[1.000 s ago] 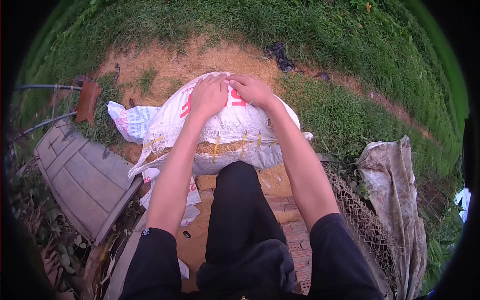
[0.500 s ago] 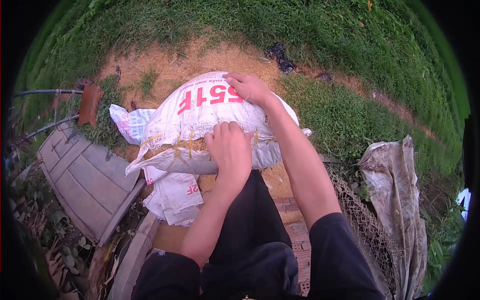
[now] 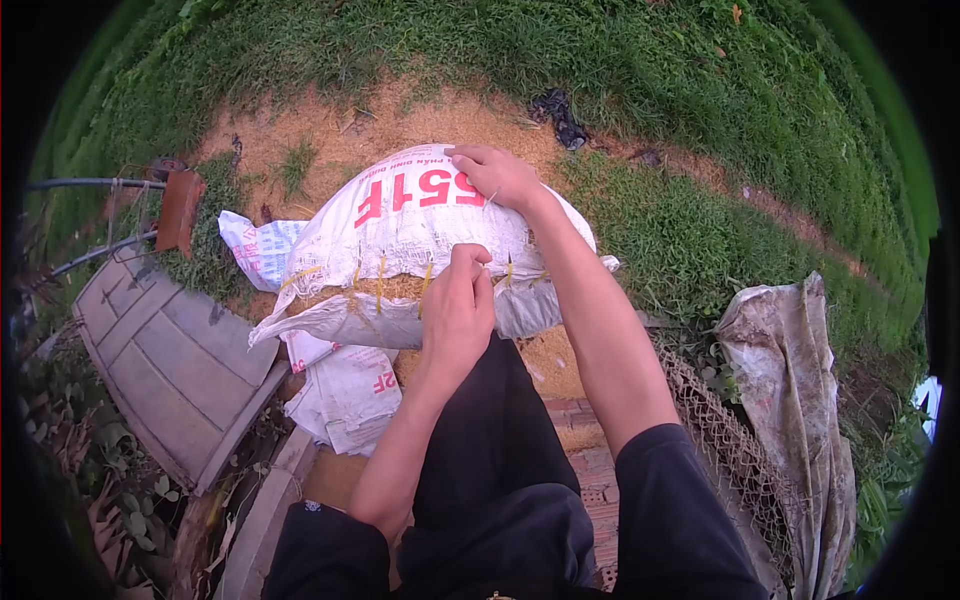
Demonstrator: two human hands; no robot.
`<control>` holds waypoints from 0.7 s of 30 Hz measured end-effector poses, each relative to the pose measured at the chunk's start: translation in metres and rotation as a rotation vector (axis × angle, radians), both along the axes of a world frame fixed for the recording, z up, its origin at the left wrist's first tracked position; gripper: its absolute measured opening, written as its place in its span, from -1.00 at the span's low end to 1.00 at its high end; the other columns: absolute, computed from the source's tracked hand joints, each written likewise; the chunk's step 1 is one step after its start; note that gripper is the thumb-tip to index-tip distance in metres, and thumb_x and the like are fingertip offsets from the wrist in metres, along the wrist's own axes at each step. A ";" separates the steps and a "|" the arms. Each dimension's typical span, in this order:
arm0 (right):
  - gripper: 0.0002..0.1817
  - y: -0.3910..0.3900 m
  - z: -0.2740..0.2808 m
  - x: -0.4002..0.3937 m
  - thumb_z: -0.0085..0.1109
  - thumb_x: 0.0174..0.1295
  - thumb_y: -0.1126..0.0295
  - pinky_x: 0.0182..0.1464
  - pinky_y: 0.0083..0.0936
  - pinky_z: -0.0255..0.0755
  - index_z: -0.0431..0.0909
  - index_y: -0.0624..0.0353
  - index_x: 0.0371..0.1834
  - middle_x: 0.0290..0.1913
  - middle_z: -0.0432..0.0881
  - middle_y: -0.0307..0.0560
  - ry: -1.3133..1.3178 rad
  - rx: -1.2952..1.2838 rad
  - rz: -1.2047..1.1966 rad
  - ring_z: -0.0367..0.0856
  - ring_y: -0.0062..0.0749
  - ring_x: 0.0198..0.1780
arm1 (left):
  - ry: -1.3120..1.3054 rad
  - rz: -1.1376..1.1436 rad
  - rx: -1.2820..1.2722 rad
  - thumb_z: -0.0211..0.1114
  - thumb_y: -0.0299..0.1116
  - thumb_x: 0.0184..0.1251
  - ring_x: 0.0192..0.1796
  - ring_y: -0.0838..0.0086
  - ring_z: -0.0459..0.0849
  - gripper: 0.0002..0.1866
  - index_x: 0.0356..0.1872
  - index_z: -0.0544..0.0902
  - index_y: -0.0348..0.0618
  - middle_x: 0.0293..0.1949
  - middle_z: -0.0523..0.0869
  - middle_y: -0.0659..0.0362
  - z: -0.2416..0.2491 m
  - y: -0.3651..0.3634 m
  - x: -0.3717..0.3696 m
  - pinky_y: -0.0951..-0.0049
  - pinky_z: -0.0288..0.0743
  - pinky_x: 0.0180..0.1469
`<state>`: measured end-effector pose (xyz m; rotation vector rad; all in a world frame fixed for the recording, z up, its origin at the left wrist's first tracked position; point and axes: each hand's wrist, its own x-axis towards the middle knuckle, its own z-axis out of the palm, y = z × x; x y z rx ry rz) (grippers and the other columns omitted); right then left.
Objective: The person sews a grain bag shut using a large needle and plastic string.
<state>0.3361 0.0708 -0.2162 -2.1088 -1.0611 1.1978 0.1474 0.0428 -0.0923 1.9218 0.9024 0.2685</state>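
A full white woven sack [image 3: 340, 235] with red lettering lies in front of my knees. Yellow ties [image 3: 380, 285] cross its long mouth, and golden grain or husk [image 3: 400, 288] shows in the gap. My left hand [image 3: 460, 300] is at the mouth near the middle, its fingers curled in and the thumb pressed to the index finger. Whatever is in that pinch is hidden. My right hand [image 3: 497, 178] rests on the top of the sack over the lettering, fingers stretched out against the cloth.
Folded white sacks [image 3: 350, 395] lie below on the left, and a blue-and-white bag [image 3: 260, 245] sits behind. A grey panel [image 3: 175, 350] leans at left. Dirty tarp [image 3: 780, 370] and netting [image 3: 725, 430] line the right. Grass [image 3: 680, 220] and spilled husk [image 3: 460, 115] spread beyond.
My left hand has closed from loosely spread fingers on the sack's edge into a pinch at its mouth. My right hand stays in place on the sack.
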 end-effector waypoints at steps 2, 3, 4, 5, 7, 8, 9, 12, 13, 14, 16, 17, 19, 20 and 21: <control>-0.48 0.002 0.002 0.000 -0.12 0.50 -0.05 0.48 -0.29 0.29 0.61 -0.15 0.36 0.40 0.59 -0.10 0.035 -0.021 -0.011 0.48 -0.10 0.44 | -0.007 0.024 -0.038 0.22 -0.60 0.41 -0.57 0.40 0.46 -0.80 -0.03 0.44 -0.26 -0.58 0.52 0.11 0.004 -0.002 -0.003 0.31 0.32 -0.43; -0.48 0.003 0.002 0.000 -0.12 0.50 -0.05 0.48 -0.29 0.29 0.61 -0.15 0.36 0.40 0.59 -0.10 0.031 -0.021 -0.012 0.48 -0.10 0.44 | -0.019 0.049 -0.075 0.23 -0.61 0.41 -0.58 0.48 0.43 -0.81 -0.04 0.44 -0.27 -0.58 0.51 0.13 0.006 -0.003 -0.003 0.34 0.30 -0.44; -0.48 0.003 0.002 -0.001 -0.09 0.49 -0.03 0.44 -0.27 0.34 0.62 -0.11 0.35 0.37 0.61 -0.06 0.000 -0.002 -0.016 0.54 -0.08 0.39 | -0.026 0.049 -0.074 0.23 -0.61 0.41 -0.58 0.48 0.43 -0.81 -0.04 0.44 -0.27 -0.58 0.51 0.13 0.007 -0.004 -0.006 0.34 0.30 -0.44; -0.49 0.003 0.002 -0.001 -0.06 0.49 -0.01 0.40 -0.24 0.39 0.63 -0.06 0.34 0.33 0.64 -0.01 -0.033 0.016 -0.022 0.59 -0.05 0.34 | -0.010 0.053 -0.092 0.24 -0.63 0.37 -0.52 0.36 0.55 -0.78 -0.03 0.45 -0.27 -0.53 0.57 0.07 0.006 -0.004 -0.011 0.27 0.38 -0.40; -0.53 -0.005 0.016 0.002 -0.02 0.48 0.08 0.34 -0.15 0.43 0.63 0.02 0.29 0.24 0.68 0.08 -0.057 0.046 -0.080 0.64 0.00 0.26 | -0.001 0.055 -0.110 0.25 -0.65 0.33 -0.46 0.25 0.67 -0.75 -0.03 0.47 -0.27 -0.49 0.62 0.02 0.004 -0.003 -0.018 0.20 0.47 -0.36; -0.58 -0.013 0.025 -0.001 0.01 0.47 0.17 0.28 -0.06 0.48 0.64 0.10 0.25 0.15 0.71 0.18 -0.065 0.070 -0.135 0.69 0.05 0.18 | -0.015 0.030 -0.058 0.27 -0.66 0.31 -0.45 0.23 0.68 -0.74 -0.03 0.47 -0.26 -0.46 0.64 0.02 0.005 -0.002 -0.021 0.20 0.48 -0.36; -0.63 -0.027 0.044 -0.006 0.05 0.46 0.26 0.22 -0.05 0.50 0.64 0.20 0.19 0.06 0.73 0.24 -0.064 0.177 -0.242 0.72 0.08 0.10 | -0.029 0.009 -0.005 0.29 -0.67 0.30 -0.44 0.21 0.68 -0.73 -0.04 0.48 -0.26 -0.43 0.66 0.03 0.004 -0.001 -0.023 0.20 0.50 -0.35; -0.73 -0.078 0.097 -0.037 0.17 0.40 0.41 0.25 -0.07 0.52 0.63 0.26 0.10 -0.01 0.75 0.22 0.046 0.360 -0.509 0.73 0.07 0.10 | -0.131 -0.051 0.083 0.32 -0.66 0.34 -0.62 0.48 0.43 -0.75 -0.07 0.46 -0.25 -0.56 0.57 0.12 0.000 0.004 -0.024 0.35 0.27 -0.53; -0.72 -0.098 0.095 -0.045 0.24 0.35 0.39 0.36 -0.03 0.41 0.64 0.21 0.09 0.07 0.74 0.12 -0.018 0.446 -0.388 0.66 0.04 0.22 | -0.125 -0.045 0.074 0.32 -0.66 0.34 -0.62 0.48 0.43 -0.75 -0.07 0.46 -0.25 -0.56 0.57 0.12 0.000 0.003 -0.026 0.35 0.27 -0.53; -0.70 -0.112 0.093 -0.053 0.31 0.29 0.37 0.47 0.01 0.30 0.65 0.16 0.07 0.15 0.73 0.02 -0.082 0.535 -0.265 0.59 0.00 0.34 | -0.122 -0.051 0.077 0.33 -0.65 0.33 -0.62 0.45 0.45 -0.75 -0.08 0.46 -0.24 -0.56 0.57 0.12 0.001 0.002 -0.027 0.34 0.28 -0.53; -0.70 -0.120 0.109 -0.064 0.36 0.24 0.36 0.55 0.06 0.14 0.66 0.12 0.04 0.25 0.68 -0.09 -0.189 0.468 -0.124 0.47 -0.02 0.44 | -0.116 -0.051 0.081 0.34 -0.65 0.33 -0.63 0.43 0.46 -0.75 -0.08 0.47 -0.23 -0.56 0.57 0.13 0.003 0.001 -0.028 0.32 0.30 -0.53; -0.69 -0.122 0.115 -0.067 0.41 0.19 0.34 0.62 0.10 -0.03 0.66 0.08 0.00 0.34 0.64 -0.20 -0.300 0.405 0.013 0.34 -0.05 0.55 | -0.131 -0.057 0.099 0.35 -0.64 0.33 -0.64 0.41 0.46 -0.75 -0.10 0.47 -0.22 -0.58 0.54 0.14 0.002 0.000 -0.028 0.31 0.30 -0.53; -0.69 -0.124 0.101 -0.073 0.46 0.12 0.28 0.64 0.07 -0.17 0.65 0.04 -0.08 0.42 0.57 -0.30 -0.284 0.399 0.002 0.22 -0.11 0.61 | -0.149 -0.062 0.122 0.37 -0.63 0.33 -0.64 0.40 0.46 -0.76 -0.11 0.48 -0.20 -0.59 0.52 0.16 0.001 0.000 -0.029 0.31 0.31 -0.54; -0.71 -0.123 0.094 -0.076 0.47 0.12 0.27 0.63 0.06 -0.15 0.65 0.02 -0.10 0.41 0.57 -0.30 -0.332 0.402 -0.016 0.25 -0.12 0.60 | -0.132 -0.072 0.147 0.37 -0.62 0.33 -0.65 0.39 0.46 -0.76 -0.13 0.48 -0.19 -0.61 0.49 0.17 0.001 -0.002 -0.031 0.30 0.31 -0.54; -0.72 -0.122 0.091 -0.077 0.47 0.12 0.26 0.61 0.05 -0.13 0.65 -0.01 -0.13 0.41 0.57 -0.29 -0.378 0.404 -0.037 0.28 -0.14 0.59 | -0.113 -0.085 0.171 0.38 -0.61 0.33 -0.66 0.38 0.45 -0.76 -0.14 0.48 -0.18 -0.63 0.46 0.18 0.001 -0.003 -0.033 0.29 0.32 -0.54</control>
